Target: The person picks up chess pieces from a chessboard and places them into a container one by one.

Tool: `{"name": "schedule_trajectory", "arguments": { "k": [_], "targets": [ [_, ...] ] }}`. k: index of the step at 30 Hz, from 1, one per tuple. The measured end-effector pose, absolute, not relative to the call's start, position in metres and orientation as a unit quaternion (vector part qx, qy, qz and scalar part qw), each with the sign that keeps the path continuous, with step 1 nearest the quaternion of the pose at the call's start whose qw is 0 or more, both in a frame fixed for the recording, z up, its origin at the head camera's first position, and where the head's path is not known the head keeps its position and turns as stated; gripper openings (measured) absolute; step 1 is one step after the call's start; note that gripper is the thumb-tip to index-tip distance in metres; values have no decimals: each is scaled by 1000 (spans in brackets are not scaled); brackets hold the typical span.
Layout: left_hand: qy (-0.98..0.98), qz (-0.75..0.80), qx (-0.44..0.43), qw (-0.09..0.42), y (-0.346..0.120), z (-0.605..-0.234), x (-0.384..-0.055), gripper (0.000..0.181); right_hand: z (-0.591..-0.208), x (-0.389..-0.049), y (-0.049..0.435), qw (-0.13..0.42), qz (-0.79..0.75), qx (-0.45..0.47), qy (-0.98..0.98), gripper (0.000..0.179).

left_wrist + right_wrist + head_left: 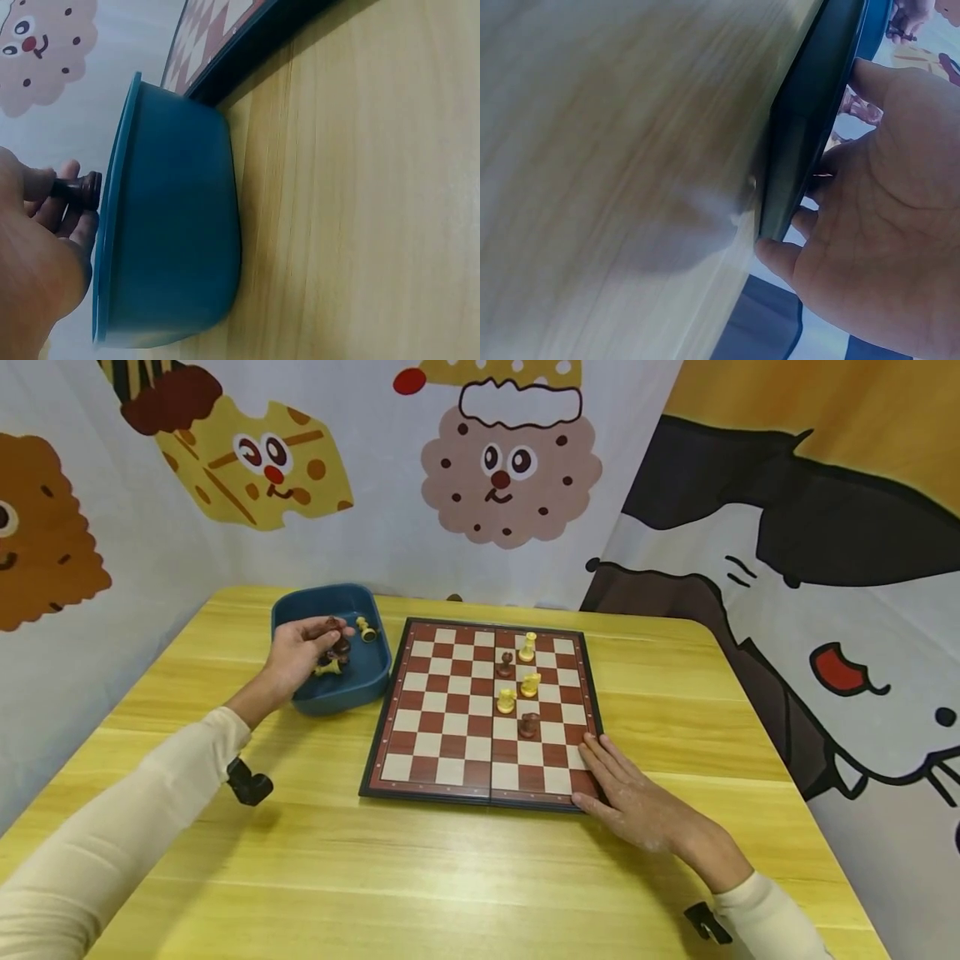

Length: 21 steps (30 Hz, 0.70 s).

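Note:
My left hand (pixel 294 653) is over the blue bin (pixel 347 697), pinching a dark brown chess piece (pixel 79 190) between thumb and fingers. In the left wrist view the piece's wide base points at the bin's rim. Inside the bin lie a pale yellow chess piece (pixel 365 629) and others, partly hidden by the hand. Fingers extended, my right hand (pixel 637 802) rests on the near right corner of the chessboard (pixel 450 768). On the board's right half stand a yellow piece (pixel 527 647), a dark piece (pixel 505 665), two yellow knights (pixel 530 684) and a dark knight (pixel 528 724).
The bin stands close against the board's left side on a yellow wood-grain table (pixel 420 877). Behind the table hangs a white cloth (pixel 375 552) with cartoon prints, and it continues along both sides.

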State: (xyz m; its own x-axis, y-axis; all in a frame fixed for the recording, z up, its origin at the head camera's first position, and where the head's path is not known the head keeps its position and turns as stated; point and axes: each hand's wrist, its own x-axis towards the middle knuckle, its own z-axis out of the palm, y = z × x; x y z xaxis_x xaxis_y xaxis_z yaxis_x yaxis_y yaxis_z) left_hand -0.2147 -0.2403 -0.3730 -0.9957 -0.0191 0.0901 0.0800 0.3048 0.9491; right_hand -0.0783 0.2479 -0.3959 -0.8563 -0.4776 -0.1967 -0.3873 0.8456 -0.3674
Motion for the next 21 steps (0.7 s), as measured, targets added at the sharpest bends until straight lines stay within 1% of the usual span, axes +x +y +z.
{"name": "schedule_trajectory", "arguments": {
  "k": [3, 8, 11, 15, 21],
  "targets": [
    [-797, -602, -25, 40, -241, -372, -214, 32, -395, -78, 248, 138, -164, -230, 949, 80],
    [-801, -596, -44, 37, -242, -371, -212, 47, -394, -78, 248, 133, -163, -233, 949, 79],
    [-801, -596, -42, 44, -242, -372, -213, 55, -393, -78, 248, 134, -161, -231, 950, 79],
    [-794, -604, -39, 57, -240, -371, -213, 54, -393, -78, 248, 135, -162, -231, 950, 78],
    [-775, -626, -54, 69, -235, -368, -211, 43, -395, -78, 249, 135, -163, -231, 950, 79]
  ]
}}
